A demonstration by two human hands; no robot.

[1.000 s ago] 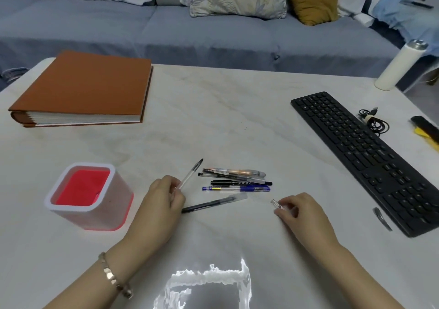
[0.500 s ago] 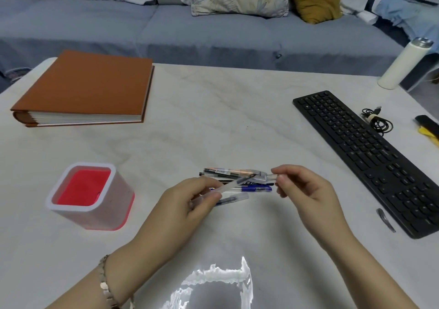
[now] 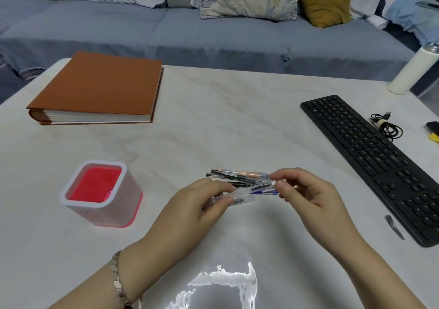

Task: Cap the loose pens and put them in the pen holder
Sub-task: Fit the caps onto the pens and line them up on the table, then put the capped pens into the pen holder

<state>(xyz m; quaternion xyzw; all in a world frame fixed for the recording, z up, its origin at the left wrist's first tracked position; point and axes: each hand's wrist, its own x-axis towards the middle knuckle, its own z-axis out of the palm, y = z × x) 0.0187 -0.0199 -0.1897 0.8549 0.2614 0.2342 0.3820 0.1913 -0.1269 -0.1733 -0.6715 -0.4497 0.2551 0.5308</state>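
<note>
My left hand [image 3: 204, 201] grips a clear-barrelled pen [image 3: 247, 190] that points right and slightly away, held just above the table. My right hand [image 3: 301, 190] pinches a small clear cap [image 3: 276, 182] at the pen's tip; I cannot tell how far on it sits. Several other pens [image 3: 237, 175] lie in a row on the table just behind my hands, and another clear pen [image 3: 242, 200] lies under my left fingers. The pen holder [image 3: 102, 194], a square cup with a white rim and red inside, stands upright to the left with nothing in it.
A black keyboard [image 3: 370, 156] runs diagonally on the right, with a small dark clip [image 3: 394, 226] near its front corner and a coiled cable [image 3: 386, 125] beyond. A brown album [image 3: 99, 87] lies at the back left. A white bottle [image 3: 413, 71] stands far right.
My left hand lifted a clear pen off the table and turned it to the right. My right hand picked up a cap and brought it left to the pen's tip.
</note>
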